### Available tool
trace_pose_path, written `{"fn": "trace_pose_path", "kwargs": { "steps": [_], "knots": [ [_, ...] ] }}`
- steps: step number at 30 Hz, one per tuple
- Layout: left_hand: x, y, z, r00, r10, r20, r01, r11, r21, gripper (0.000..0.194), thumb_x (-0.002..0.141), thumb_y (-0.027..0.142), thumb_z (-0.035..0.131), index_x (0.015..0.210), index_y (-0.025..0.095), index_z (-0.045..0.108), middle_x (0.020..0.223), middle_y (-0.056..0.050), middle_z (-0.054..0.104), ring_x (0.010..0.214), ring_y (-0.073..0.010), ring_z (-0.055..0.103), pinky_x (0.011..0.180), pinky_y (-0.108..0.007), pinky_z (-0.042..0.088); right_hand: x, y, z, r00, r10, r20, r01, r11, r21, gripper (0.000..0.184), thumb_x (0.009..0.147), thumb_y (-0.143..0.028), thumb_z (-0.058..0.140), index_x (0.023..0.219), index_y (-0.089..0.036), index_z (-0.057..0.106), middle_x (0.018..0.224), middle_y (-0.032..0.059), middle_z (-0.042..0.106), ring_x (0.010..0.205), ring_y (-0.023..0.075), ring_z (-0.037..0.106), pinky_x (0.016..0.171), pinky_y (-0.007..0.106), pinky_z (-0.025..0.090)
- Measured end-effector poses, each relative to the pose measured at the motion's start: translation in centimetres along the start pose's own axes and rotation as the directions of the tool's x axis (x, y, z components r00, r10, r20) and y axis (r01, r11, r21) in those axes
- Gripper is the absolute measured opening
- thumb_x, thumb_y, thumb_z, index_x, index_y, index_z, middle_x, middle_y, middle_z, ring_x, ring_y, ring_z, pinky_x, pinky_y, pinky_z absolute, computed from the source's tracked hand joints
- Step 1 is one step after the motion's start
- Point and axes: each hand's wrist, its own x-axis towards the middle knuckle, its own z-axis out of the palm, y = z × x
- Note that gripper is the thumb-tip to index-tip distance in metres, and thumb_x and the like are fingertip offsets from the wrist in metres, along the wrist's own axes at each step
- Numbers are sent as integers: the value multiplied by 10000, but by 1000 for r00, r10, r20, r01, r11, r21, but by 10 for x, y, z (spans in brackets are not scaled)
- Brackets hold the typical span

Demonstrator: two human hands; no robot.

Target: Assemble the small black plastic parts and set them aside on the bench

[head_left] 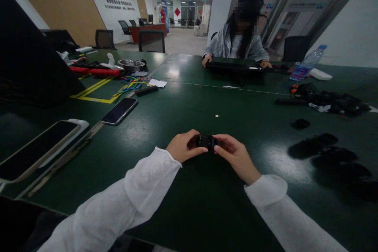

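Basically, you had both hands over the worktop [189, 106], w/ a small black part [206, 141] btwn them, right in front of you. Your L hand [182, 146] had its grip clamped on the part's left end, thumb on the near side; your R hand [238, 156] pinched the right end btwn thumb & fingers. Couldn't tell if it was 1 pc. or 2 fitted together, nor if it touched the worktop. Beyond it lay a tiny pale scrap [216, 116]. Off to your R were a small black disc [300, 124] & some dark pieces [314, 145], too dim to make out; past those, a black heap [333, 100] & a clear bottle [310, 61]. To your L lay a phone [119, 111], w/ a bigger phone [41, 147] nearer you; farther back, colored wires [134, 84] & a metal bowl [131, 64]. Opposite, a co-worker [233, 43] sat w/ both hands on a black panel [233, 67].
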Motion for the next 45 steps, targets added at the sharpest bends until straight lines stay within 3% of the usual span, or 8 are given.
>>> {"fn": "trace_pose_path", "kwargs": {
  "steps": [4,10,12,17,26,32,38,45],
  "knots": [
    [1,-1,1,992,49,-113,-42,998,56,352,806,374,389,598,131,536,695,-21,494,601,-114,496,570,-251,417,-2,-4,2,998,-20,54,21,999,-27,271,687,-241,570,953,-248,522,1002,16,526,878,153,542,781,339,471],
    [0,5,2,957,90,-277,-120,988,-93,246,763,292,492,572,144,443,846,-51,511,756,-134,514,630,-254,438,0,-7,5,1000,-5,3,5,1000,15,264,652,-215,601,907,-228,532,933,11,546,812,136,560,738,303,477],
    [-1,6,1,961,101,-256,-145,977,-158,172,712,285,557,688,157,444,957,-75,497,838,-161,507,609,-251,454,2,-5,6,999,4,-41,-2,999,37,258,650,-225,603,898,-217,533,919,15,547,766,129,565,695,289,483],
    [-1,4,4,979,128,-159,-165,953,-253,378,677,213,586,999,191,390,1124,-103,433,826,-157,528,545,-222,471,4,-1,5,996,40,-82,-30,993,115,240,696,-289,554,914,-195,518,871,26,571,646,111,577,612,280,485],
    [-3,7,-3,997,-80,5,80,987,-139,304,855,329,282,1103,202,403,625,32,518,470,-82,535,511,-216,456,-1,-6,2,1000,-13,4,13,1000,-9,250,681,-261,579,925,-233,531,963,18,539,863,151,542,756,320,475],
    [-2,4,-1,999,26,47,-19,991,-135,538,693,300,571,1159,197,322,765,-3,540,593,-116,553,548,-235,463,2,-2,1,997,2,-72,1,999,45,239,703,-272,552,935,-224,518,937,23,541,759,133,553,712,325,484],
    [0,0,1,999,-2,-34,4,999,40,284,768,402,454,786,136,552,679,-13,517,591,-124,516,552,-250,430,-1,-6,3,1000,-5,-10,5,1000,21,234,691,-255,567,919,-223,524,916,16,544,780,133,556,723,315,483],
    [0,5,0,975,65,-214,-72,997,-24,341,820,278,401,541,125,525,820,-57,546,698,-118,533,669,-264,430,-1,-8,5,1000,-10,26,11,999,-39,243,675,-252,582,911,-227,532,938,20,544,820,148,555,734,320,481]
  ]
}}
